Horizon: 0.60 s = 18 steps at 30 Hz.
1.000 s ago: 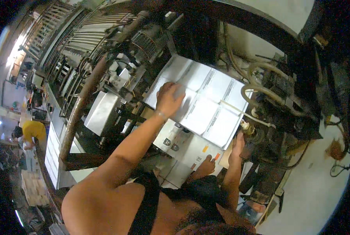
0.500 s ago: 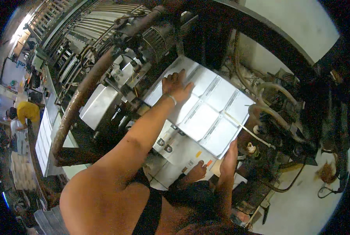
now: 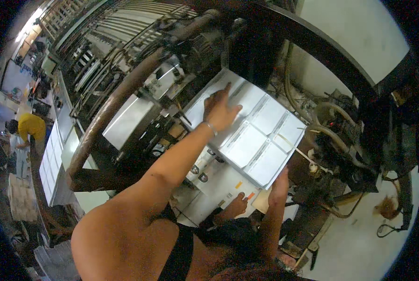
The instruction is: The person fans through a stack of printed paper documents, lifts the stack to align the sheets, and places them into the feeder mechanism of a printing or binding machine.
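Left hand (image 3: 221, 112) lies open, gripping nothing I see, over the left half of the printed stack (image 3: 254, 143), near the dark frame (image 3: 322, 41); right hand (image 3: 279, 186) meets its near corner (grip hidden). Edges look squared; what's left, I can't tell.

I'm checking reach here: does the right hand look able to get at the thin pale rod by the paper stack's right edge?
Likely yes: the right hand is at the paper stack, close to the thin pale rod, with nothing visibly blocking the way.
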### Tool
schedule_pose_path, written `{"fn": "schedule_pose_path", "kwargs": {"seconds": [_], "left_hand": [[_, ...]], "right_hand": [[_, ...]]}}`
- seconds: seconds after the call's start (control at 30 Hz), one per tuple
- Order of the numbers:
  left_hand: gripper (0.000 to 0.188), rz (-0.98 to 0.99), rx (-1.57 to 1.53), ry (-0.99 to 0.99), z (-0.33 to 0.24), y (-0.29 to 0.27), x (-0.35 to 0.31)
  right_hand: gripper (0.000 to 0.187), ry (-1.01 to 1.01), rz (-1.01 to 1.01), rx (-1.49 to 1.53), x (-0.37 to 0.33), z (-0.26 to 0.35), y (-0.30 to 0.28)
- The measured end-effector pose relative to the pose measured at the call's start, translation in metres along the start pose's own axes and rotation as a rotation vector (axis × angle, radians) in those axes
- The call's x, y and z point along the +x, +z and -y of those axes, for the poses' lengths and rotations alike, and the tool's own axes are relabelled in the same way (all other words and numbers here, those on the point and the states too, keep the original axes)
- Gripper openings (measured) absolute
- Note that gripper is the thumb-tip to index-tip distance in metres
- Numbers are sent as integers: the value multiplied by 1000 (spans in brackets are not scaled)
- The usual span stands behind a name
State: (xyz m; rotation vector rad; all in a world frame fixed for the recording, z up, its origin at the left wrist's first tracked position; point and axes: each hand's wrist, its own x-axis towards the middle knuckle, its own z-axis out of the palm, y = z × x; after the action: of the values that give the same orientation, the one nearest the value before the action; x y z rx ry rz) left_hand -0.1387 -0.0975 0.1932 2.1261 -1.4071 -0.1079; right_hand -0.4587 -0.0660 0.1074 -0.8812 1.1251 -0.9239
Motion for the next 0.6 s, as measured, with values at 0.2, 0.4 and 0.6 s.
{"fn": "schedule_pose_path", "kwargs": {"seconds": [0.2,0.4,0.6], "left_hand": [[68,-16,-371,121,-49,-15,-99],[63,274,-802,148,-139,-62,-212],[60,698,-973,517,-183,-183,-281]], "right_hand": [[85,20,-240,120,-71,53,4],[85,138,-384,-52,-173,56,-17],[54,-220,-415,-99,-266,90,70]]}}
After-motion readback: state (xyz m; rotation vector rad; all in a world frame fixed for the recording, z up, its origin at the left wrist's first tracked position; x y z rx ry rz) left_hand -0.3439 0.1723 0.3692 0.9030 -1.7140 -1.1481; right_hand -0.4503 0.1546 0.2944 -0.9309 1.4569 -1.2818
